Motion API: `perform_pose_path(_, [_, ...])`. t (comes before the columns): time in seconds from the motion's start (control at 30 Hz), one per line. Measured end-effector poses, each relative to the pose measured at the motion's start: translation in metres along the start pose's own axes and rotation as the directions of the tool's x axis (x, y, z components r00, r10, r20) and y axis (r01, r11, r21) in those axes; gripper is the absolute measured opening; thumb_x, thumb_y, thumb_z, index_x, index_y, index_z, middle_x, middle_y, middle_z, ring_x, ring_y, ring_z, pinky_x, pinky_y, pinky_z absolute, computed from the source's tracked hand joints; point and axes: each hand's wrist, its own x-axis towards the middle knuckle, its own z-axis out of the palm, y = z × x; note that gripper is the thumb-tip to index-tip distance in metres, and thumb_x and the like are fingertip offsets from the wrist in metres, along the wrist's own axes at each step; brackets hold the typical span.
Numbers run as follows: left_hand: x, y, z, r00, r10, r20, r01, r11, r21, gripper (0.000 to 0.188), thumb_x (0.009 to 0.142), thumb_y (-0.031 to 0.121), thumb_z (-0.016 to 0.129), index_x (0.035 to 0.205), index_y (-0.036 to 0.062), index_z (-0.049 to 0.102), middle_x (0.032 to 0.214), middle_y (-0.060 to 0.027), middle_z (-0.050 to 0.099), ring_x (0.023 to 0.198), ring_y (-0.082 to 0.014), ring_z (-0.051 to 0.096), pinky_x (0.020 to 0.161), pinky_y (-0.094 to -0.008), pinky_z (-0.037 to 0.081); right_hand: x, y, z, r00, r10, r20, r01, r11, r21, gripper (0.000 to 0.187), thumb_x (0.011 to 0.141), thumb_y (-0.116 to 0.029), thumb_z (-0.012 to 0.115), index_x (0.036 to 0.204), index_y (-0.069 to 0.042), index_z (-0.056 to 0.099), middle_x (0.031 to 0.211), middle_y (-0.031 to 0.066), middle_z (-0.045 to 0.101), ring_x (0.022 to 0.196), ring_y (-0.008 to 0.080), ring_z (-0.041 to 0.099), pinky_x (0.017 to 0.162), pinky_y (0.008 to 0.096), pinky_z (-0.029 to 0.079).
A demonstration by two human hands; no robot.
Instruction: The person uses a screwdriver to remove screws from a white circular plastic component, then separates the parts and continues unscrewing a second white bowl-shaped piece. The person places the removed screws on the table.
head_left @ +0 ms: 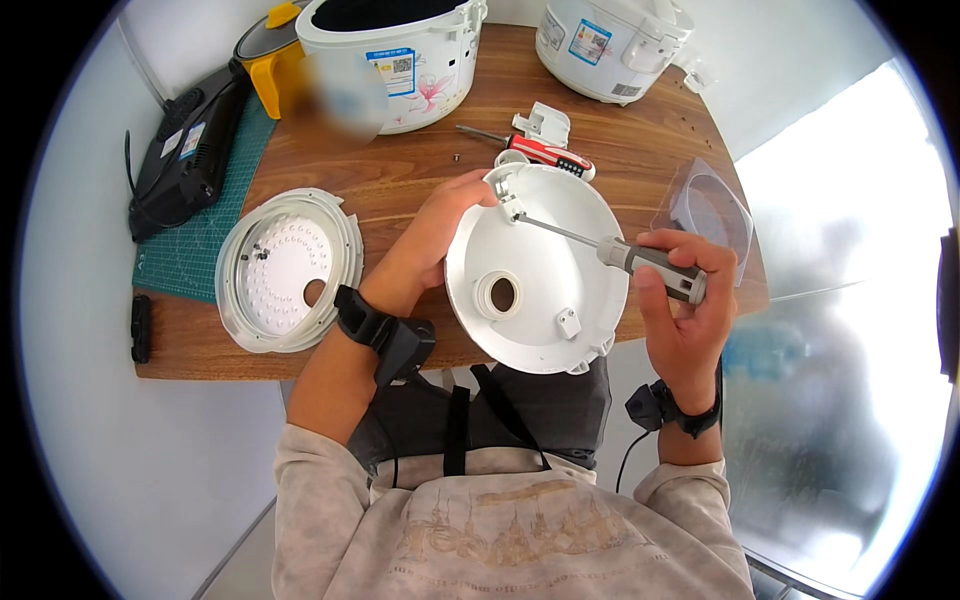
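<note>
My left hand [445, 220] grips the far left rim of a white, round rice cooker lid shell [545, 260], its hollow side facing up. The shell overhangs the table's front edge, tilted toward me. In my right hand [692, 300] is a grey screwdriver [650, 268], fingers wrapped round the handle. Its shaft points left, with the tip at a small white bracket [510, 208] inside the shell near my left fingers. Whether the tip sits in a screw is too small to tell. A round hole with a raised collar [497, 295] opens in the shell's lower left.
A white inner lid plate [290, 270] with several dark screws lies left. Behind the shell are a red screwdriver [545, 152] and a white plastic part [545, 124]. Two rice cooker bodies stand at the back. A clear plastic piece [712, 215] lies right; a black device [185, 155] stands far left.
</note>
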Motion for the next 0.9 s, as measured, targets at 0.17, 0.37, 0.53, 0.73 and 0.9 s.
perform_pose_path(0.17, [0.002,-0.001,-0.001,1.000,0.013,0.025,-0.013,1.000,0.018,0.048,0.085,0.013,0.052,0.129,-0.0027,0.057,0.109,-0.0129,0.069,0.090,-0.0195,0.071,0.076,-0.0320,0.060,0.011,-0.007,-0.001,0.999,-0.034,-0.008,0.034,0.999,-0.032,0.032,0.087,-0.009,0.077,0.106,-0.003,0.052,0.101,0.0136,0.071,0.083,0.0209,0.068,0.078,0.0308,0.054])
perform_pose_path(0.37, [-0.001,0.002,0.001,1.000,0.008,0.024,-0.009,0.999,0.032,0.045,0.085,0.013,0.052,0.127,-0.0020,0.059,0.108,-0.0124,0.069,0.088,-0.0190,0.072,0.075,-0.0325,0.060,0.031,-0.029,-0.012,0.992,0.117,0.056,-0.089,0.928,-0.361,0.031,0.087,-0.021,0.081,0.096,-0.004,0.056,0.089,0.0103,0.067,0.066,0.0194,0.064,0.061,0.0302,0.052])
perform_pose_path(0.53, [-0.001,0.001,0.000,0.999,0.008,0.050,-0.009,1.000,0.023,0.044,0.086,0.013,0.052,0.126,-0.0016,0.059,0.108,-0.0122,0.070,0.088,-0.0196,0.073,0.074,-0.0325,0.061,0.043,-0.035,-0.005,0.990,0.140,0.026,-0.130,0.963,-0.237,0.038,0.083,-0.016,0.082,0.103,-0.006,0.053,0.086,0.0073,0.063,0.063,0.0173,0.061,0.057,0.0290,0.049])
perform_pose_path(0.73, [0.000,-0.001,0.000,0.999,0.000,0.049,0.000,1.000,0.009,0.043,0.086,0.013,0.052,0.126,-0.0015,0.059,0.107,-0.0122,0.070,0.088,-0.0198,0.073,0.073,-0.0323,0.061,0.050,-0.032,0.001,0.989,0.149,0.024,-0.147,0.987,-0.068,0.042,0.080,-0.015,0.083,0.106,-0.007,0.051,0.084,0.0069,0.062,0.066,0.0165,0.061,0.058,0.0292,0.048])
perform_pose_path(0.9, [-0.001,-0.002,-0.001,0.999,0.002,0.047,-0.003,1.000,0.006,0.043,0.085,0.013,0.052,0.125,-0.0020,0.059,0.106,-0.0124,0.070,0.088,-0.0203,0.073,0.073,-0.0324,0.061,0.061,-0.040,0.000,0.982,0.176,0.067,-0.152,0.952,-0.265,0.039,0.084,-0.024,0.082,0.102,-0.007,0.052,0.071,0.0070,0.060,0.059,0.0185,0.060,0.055,0.0312,0.048])
